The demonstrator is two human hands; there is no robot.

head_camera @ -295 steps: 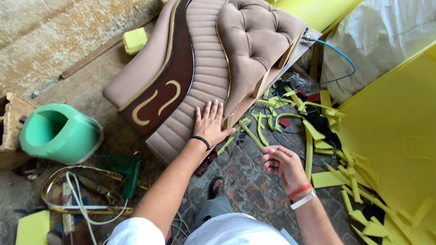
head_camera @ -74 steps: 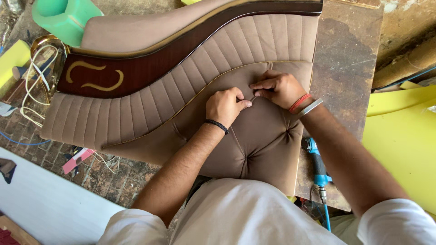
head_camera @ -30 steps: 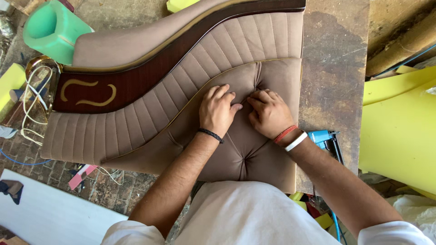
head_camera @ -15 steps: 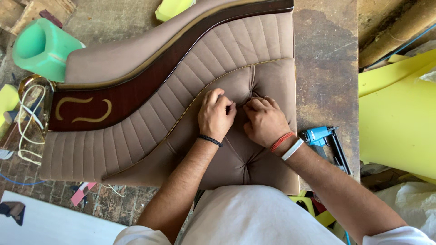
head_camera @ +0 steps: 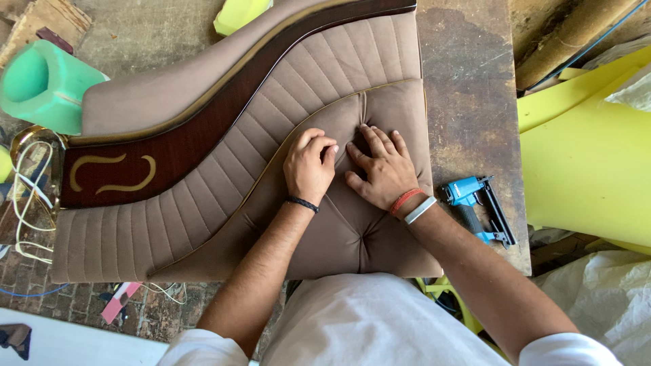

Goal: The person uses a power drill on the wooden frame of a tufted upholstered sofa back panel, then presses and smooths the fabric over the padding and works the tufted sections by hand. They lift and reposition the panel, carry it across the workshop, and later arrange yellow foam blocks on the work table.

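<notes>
A brown upholstered furniture panel (head_camera: 224,176) lies on a worn wooden table (head_camera: 471,102). It has ribbed channels, a dark wood band with gold scrollwork and a tufted cushion section (head_camera: 352,224). Both my hands press on the tufted section near its top. My left hand (head_camera: 310,165) is curled, knuckles up, fingertips pushing into a fold of fabric. My right hand (head_camera: 380,169) lies flat beside it, fingers spread over the same fold. Neither hand holds a tool.
A blue pneumatic staple gun (head_camera: 478,207) lies on the table just right of my right wrist. Yellow foam sheets (head_camera: 583,163) stand to the right. A green foam roll (head_camera: 44,85) and coiled cords (head_camera: 27,183) sit at the left.
Since ten seconds ago I came round to the panel's tufted end. Over the last second both hands stayed on the fold, the right one flattening and spreading its fingers.
</notes>
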